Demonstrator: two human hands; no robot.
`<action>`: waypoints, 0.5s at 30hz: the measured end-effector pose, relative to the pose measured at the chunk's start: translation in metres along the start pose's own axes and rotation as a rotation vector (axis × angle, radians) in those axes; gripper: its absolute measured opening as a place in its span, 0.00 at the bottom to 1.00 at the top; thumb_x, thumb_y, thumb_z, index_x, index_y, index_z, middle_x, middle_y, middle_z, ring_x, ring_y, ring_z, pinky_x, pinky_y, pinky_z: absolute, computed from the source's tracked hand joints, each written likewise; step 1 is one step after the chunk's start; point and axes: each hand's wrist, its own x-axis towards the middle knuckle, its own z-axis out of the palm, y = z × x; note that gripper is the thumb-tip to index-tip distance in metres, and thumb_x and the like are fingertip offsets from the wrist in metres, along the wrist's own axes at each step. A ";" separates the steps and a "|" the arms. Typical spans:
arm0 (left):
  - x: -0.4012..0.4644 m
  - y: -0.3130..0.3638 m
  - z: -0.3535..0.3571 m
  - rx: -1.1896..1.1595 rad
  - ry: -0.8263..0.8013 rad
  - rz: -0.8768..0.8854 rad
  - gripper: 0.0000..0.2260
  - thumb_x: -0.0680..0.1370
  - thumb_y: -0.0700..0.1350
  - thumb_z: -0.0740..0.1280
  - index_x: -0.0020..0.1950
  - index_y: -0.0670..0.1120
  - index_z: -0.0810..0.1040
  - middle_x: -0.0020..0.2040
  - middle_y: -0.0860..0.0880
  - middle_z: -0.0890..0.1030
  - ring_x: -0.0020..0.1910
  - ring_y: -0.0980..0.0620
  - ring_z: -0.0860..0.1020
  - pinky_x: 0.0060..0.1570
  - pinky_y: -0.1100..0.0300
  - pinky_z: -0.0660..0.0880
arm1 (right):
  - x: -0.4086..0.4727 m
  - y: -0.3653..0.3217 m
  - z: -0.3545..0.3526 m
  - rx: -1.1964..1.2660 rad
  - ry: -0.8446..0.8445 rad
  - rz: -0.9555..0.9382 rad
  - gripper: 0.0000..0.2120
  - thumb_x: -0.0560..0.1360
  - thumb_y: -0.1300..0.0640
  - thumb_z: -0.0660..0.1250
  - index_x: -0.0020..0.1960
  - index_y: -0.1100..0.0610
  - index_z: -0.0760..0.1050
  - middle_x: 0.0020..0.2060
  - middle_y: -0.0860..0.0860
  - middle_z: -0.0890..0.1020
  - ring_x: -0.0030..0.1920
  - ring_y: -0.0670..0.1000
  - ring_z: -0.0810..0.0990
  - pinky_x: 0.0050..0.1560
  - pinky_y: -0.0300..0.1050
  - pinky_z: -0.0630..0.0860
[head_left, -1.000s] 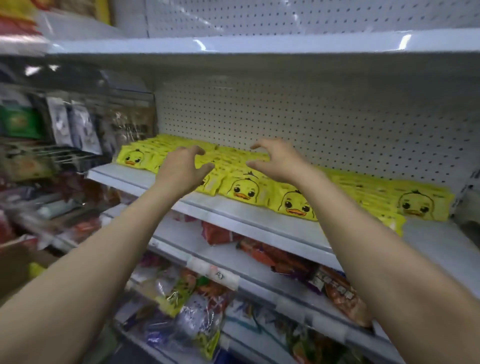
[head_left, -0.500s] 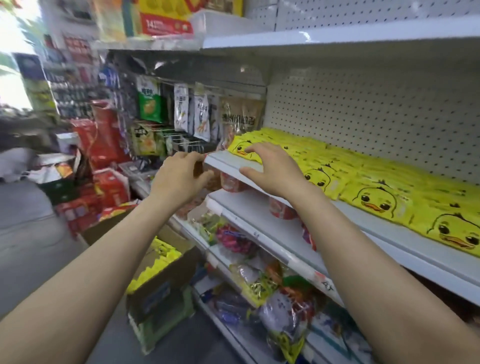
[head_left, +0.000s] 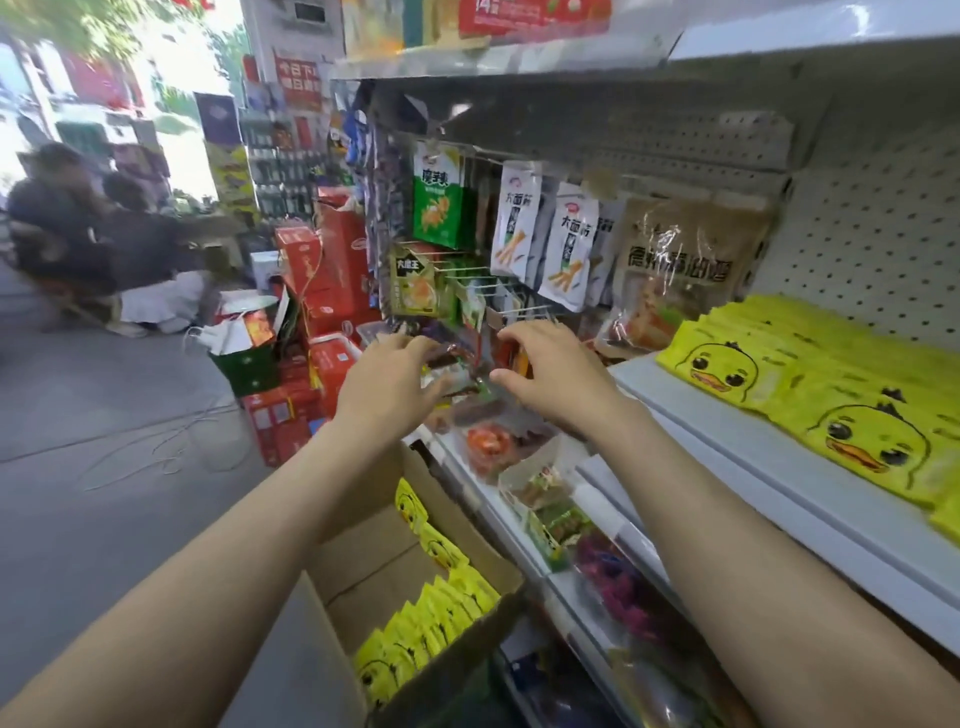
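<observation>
The small snack packets, in dark red and green wrappers, lie piled at the near end of the lower shelf, and we see them in the gap between our 2 hands. Our left hand hovers on their left with its fingers loosely curled and nothing in its grasp. Our right hand hovers on their right, thumb pointing inward, fingers relaxed and likewise empty. The picture is blurred here, so we cannot tell whether any fingertip touches a wrapper.

Just below the hands a clear tub of red snacks sits on the same shelf. More mixed packets run along it toward us.

To the right, on the white shelf above, yellow duck packets lie in overlapping rows against the pegboard wall.

Beneath our left forearm stands an open cardboard box on the floor. More duck packets stand on edge along its right side.

Beyond the hands, bags hang on wire hooks: 1 green bag, 2 white bags and a large clear bag with a brown label.

Red cartons are stacked at the aisle end. Farther left, people sit low on the grey floor.
</observation>
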 end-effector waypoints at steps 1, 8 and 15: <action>0.012 -0.014 0.005 -0.001 -0.009 -0.016 0.22 0.77 0.58 0.65 0.68 0.50 0.72 0.61 0.44 0.76 0.60 0.42 0.75 0.54 0.45 0.76 | 0.020 -0.001 0.010 -0.003 -0.013 0.000 0.24 0.77 0.40 0.64 0.70 0.47 0.67 0.68 0.47 0.72 0.68 0.53 0.68 0.61 0.53 0.74; 0.089 -0.115 0.068 0.003 -0.137 -0.042 0.21 0.77 0.58 0.64 0.67 0.50 0.72 0.63 0.45 0.74 0.62 0.41 0.73 0.54 0.43 0.76 | 0.127 0.000 0.103 -0.019 -0.139 0.064 0.25 0.78 0.40 0.64 0.71 0.49 0.67 0.69 0.49 0.71 0.69 0.53 0.68 0.64 0.52 0.72; 0.156 -0.202 0.179 -0.075 -0.362 0.089 0.21 0.77 0.56 0.66 0.66 0.49 0.74 0.62 0.43 0.76 0.59 0.39 0.75 0.55 0.48 0.75 | 0.176 0.011 0.223 -0.011 -0.325 0.319 0.26 0.78 0.42 0.64 0.72 0.50 0.66 0.68 0.51 0.72 0.69 0.56 0.68 0.62 0.52 0.72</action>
